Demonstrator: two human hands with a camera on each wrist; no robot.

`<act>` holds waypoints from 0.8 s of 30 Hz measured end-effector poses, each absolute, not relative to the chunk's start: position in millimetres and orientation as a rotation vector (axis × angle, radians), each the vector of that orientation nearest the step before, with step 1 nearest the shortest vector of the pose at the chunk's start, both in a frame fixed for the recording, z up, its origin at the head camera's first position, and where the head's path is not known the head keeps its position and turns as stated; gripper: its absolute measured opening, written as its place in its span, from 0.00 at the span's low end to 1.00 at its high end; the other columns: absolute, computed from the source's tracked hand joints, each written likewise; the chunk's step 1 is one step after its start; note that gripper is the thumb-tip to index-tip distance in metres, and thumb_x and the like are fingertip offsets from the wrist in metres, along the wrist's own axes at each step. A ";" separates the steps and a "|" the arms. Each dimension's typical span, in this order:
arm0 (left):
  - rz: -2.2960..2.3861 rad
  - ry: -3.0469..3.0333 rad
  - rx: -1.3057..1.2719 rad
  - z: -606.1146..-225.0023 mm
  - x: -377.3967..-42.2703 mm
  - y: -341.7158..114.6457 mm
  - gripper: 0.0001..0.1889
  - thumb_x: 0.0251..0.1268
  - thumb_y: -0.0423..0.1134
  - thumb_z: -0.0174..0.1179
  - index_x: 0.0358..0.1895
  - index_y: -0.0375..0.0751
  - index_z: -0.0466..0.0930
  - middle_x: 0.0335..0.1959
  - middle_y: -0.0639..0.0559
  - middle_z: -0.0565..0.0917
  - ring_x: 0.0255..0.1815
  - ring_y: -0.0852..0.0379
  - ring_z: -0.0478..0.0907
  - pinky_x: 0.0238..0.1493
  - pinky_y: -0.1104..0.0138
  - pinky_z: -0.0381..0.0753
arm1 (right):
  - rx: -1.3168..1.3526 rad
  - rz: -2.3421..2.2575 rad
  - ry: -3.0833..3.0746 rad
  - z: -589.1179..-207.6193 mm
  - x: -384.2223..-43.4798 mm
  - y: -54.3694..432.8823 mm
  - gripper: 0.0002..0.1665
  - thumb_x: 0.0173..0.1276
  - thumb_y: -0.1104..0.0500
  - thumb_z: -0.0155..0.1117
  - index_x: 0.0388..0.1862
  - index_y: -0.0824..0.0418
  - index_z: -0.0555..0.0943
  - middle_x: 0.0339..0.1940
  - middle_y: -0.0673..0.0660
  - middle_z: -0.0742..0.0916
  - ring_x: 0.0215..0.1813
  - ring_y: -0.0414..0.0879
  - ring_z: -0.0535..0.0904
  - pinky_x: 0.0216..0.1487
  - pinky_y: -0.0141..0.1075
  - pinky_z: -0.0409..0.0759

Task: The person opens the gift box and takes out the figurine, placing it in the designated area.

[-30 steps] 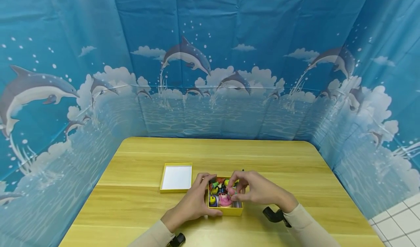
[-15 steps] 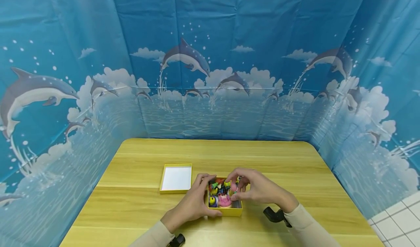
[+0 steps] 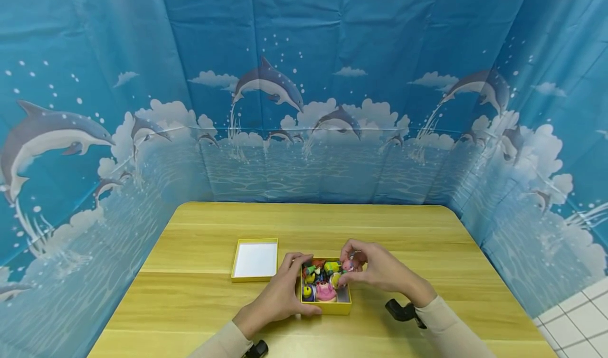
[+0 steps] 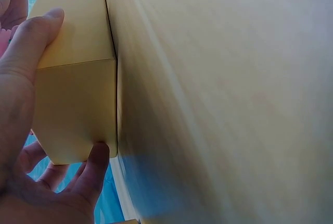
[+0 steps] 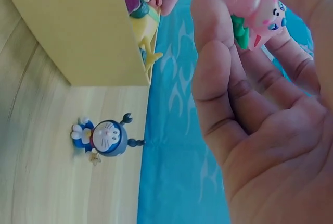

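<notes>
On the table, a yellow box (image 3: 332, 309) without its lid is filled with several small toy figurines, among them a pink one (image 3: 325, 293) at the front and a yellow-headed one (image 3: 307, 290) at the front left corner. My left hand (image 3: 282, 292) grips the box's left end, thumb along the near wall and fingers round the far corner. Over the back right corner, my right hand (image 3: 385, 270) pinches a pink figurine (image 5: 268, 21) between thumb and fingers. Its face with blue eyes and a patch of green show in the right wrist view; part is hidden by the fingers.
A yellow box lid (image 3: 256, 258) lies left of the box, white inside up. In the right wrist view, a blue-and-white cat figurine (image 5: 104, 138) stands on the wooden table beyond the box. A blue dolphin-print curtain (image 3: 304, 83) surrounds the table.
My right hand has moved slightly right and back with the pink figurine, uncovering more figurines in the box. The left hand has kept its grip on the box.
</notes>
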State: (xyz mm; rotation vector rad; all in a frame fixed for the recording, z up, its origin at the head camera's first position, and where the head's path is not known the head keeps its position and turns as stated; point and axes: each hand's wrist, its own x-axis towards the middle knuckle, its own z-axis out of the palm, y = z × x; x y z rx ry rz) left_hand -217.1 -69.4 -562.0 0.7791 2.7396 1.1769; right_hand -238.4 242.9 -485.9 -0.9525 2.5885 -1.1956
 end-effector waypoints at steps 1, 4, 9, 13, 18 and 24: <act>1.175 2.741 0.778 -561.9 -217.1 -69.3 0.67 0.55 0.67 0.91 0.94 0.50 0.63 0.87 0.46 0.67 0.78 0.43 0.80 0.81 0.43 0.86 | -0.949 -1.184 2.605 -485.8 -238.6 243.9 0.24 0.75 0.46 0.87 0.57 0.57 0.85 0.42 0.45 0.89 0.39 0.36 0.85 0.44 0.36 0.88; 1.174 2.738 0.766 -561.4 -217.0 -68.9 0.67 0.54 0.67 0.91 0.94 0.51 0.63 0.87 0.46 0.67 0.79 0.43 0.80 0.81 0.43 0.86 | -0.951 -1.166 2.635 -486.6 -239.5 247.1 0.24 0.75 0.47 0.87 0.57 0.57 0.86 0.43 0.44 0.89 0.40 0.35 0.84 0.44 0.35 0.88; 1.172 2.733 0.746 -563.0 -217.9 -68.5 0.67 0.54 0.68 0.91 0.94 0.53 0.62 0.87 0.49 0.66 0.80 0.45 0.80 0.82 0.44 0.86 | -0.891 -1.225 2.607 -491.3 -241.1 251.3 0.23 0.75 0.51 0.87 0.57 0.60 0.85 0.44 0.46 0.91 0.42 0.36 0.89 0.45 0.33 0.90; 1.184 2.724 0.747 -564.1 -218.2 -69.0 0.67 0.53 0.68 0.91 0.94 0.54 0.62 0.87 0.49 0.67 0.81 0.45 0.79 0.83 0.44 0.85 | -0.847 -1.285 2.574 -493.6 -243.8 255.0 0.23 0.75 0.52 0.87 0.57 0.61 0.85 0.42 0.50 0.92 0.36 0.47 0.92 0.38 0.36 0.91; 1.189 2.720 0.759 -563.9 -217.3 -69.8 0.67 0.54 0.68 0.91 0.94 0.54 0.62 0.87 0.49 0.66 0.82 0.45 0.78 0.83 0.43 0.84 | -0.810 -1.289 2.571 -495.7 -248.1 262.2 0.21 0.77 0.55 0.85 0.59 0.61 0.86 0.42 0.52 0.92 0.30 0.61 0.89 0.31 0.43 0.92; 1.185 2.720 0.762 -563.6 -217.8 -70.0 0.67 0.55 0.68 0.91 0.94 0.54 0.62 0.87 0.49 0.66 0.83 0.44 0.77 0.82 0.42 0.85 | -0.786 -1.316 2.558 -501.4 -255.4 272.1 0.21 0.80 0.58 0.81 0.64 0.66 0.85 0.48 0.58 0.93 0.33 0.63 0.90 0.33 0.47 0.92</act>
